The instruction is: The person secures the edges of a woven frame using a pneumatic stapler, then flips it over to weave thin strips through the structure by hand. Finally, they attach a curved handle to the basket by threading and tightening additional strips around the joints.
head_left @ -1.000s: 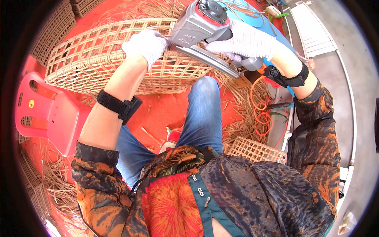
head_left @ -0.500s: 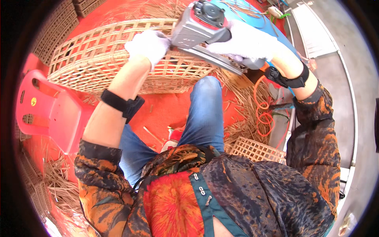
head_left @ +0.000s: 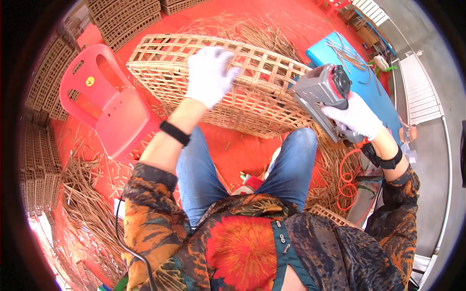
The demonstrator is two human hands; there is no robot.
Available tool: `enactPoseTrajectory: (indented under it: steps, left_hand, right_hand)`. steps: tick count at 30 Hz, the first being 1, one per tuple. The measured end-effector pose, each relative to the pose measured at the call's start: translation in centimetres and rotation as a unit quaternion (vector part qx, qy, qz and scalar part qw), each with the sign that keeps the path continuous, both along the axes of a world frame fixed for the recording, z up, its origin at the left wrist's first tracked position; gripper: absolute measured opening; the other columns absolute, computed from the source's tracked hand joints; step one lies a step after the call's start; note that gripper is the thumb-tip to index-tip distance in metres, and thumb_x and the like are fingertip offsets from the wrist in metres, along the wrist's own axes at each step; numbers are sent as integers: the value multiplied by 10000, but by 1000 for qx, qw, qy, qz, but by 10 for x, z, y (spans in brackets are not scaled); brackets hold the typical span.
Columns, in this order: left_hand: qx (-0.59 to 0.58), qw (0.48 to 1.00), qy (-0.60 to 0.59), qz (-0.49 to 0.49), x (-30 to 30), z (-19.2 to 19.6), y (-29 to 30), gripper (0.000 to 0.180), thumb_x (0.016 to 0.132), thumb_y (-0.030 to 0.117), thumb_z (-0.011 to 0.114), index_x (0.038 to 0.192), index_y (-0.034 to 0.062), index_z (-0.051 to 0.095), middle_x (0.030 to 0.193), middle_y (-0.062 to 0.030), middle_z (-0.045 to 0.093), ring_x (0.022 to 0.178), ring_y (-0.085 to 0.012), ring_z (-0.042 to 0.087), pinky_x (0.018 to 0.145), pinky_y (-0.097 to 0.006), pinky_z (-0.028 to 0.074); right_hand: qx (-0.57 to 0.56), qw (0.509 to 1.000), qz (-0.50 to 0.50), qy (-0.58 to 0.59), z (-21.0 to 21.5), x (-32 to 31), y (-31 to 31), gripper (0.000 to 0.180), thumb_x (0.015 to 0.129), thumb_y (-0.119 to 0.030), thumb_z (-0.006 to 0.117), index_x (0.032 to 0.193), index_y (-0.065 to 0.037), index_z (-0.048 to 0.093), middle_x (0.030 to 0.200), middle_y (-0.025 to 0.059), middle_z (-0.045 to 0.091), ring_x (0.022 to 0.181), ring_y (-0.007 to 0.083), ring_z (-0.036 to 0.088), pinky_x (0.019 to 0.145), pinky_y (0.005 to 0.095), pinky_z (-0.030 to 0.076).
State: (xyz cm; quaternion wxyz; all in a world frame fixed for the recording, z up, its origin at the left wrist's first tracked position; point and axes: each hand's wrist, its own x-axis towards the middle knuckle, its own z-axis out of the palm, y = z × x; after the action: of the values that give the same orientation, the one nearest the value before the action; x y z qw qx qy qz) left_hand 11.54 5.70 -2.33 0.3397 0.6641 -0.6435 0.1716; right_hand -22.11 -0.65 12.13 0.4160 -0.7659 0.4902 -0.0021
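Observation:
A long woven wicker basket (head_left: 262, 104) lies tilted in front of my knees, its lattice of pale strips facing up. Over its upper edge is my left hand (head_left: 209, 77) in a white glove, thumb and fingers apart and nothing visible in them. Whether it touches the strips I cannot tell. My right hand (head_left: 358, 116), also gloved, is wrapped round the handle of a grey pneumatic stapler (head_left: 320, 87) with a red and black cap. The stapler's head is by the basket's right end; whether they touch is unclear.
A red plastic chair (head_left: 121, 121) stands at the left. Stacked woven baskets (head_left: 124, 19) are behind it. A blue table (head_left: 374, 94) with loose strips is at the right, above a coiled orange hose (head_left: 347, 182). Bundles of cane strips (head_left: 90, 194) cover the red floor's left side.
My left hand has left its place beside the stapler and opened, farther along the basket. The stapler, still in my right hand, is now at the basket's right end. The view has shifted.

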Motion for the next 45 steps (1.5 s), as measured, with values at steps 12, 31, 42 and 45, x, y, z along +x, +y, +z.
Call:
enactPoseTrajectory:
  steps: [12, 31, 42, 45]
  left_hand:
    - [40, 999, -13, -14, 139, 28, 47, 411, 749, 188, 801, 1151, 179, 716, 1149, -38, 676, 1134, -280, 575, 1017, -430, 417]
    - [-11, 1000, -3, -6, 104, 56, 40, 384, 626, 195, 863, 985, 128, 743, 966, -63, 659, 927, -299, 597, 866, -415, 496]
    - [-38, 999, 31, -24, 90, 53, 39, 393, 588, 184, 877, 955, 135, 745, 942, -53, 651, 924, -284, 593, 841, -401, 499]
    - [-61, 998, -16, -8, 85, 52, 41, 389, 601, 160, 870, 966, 136, 740, 979, -51, 656, 976, -292, 598, 872, -414, 487]
  right_hand:
    - [-30, 992, 26, -117, 44, 53, 34, 334, 872, -267, 781, 1065, -44, 625, 634, -33, 559, 453, 42, 484, 413, 206, 355]
    - [-1, 978, 195, -70, 64, 165, 14, 426, 918, -403, 684, 714, -37, 605, 575, 36, 566, 504, 102, 584, 553, 268, 501]
    - [-34, 983, 158, -83, 69, 149, 16, 419, 912, -420, 686, 768, -28, 647, 558, 16, 557, 477, 77, 555, 497, 253, 458]
    - [-19, 982, 188, -23, 73, 147, 10, 362, 913, -390, 712, 839, -42, 645, 595, 7, 551, 507, 81, 577, 554, 249, 482]
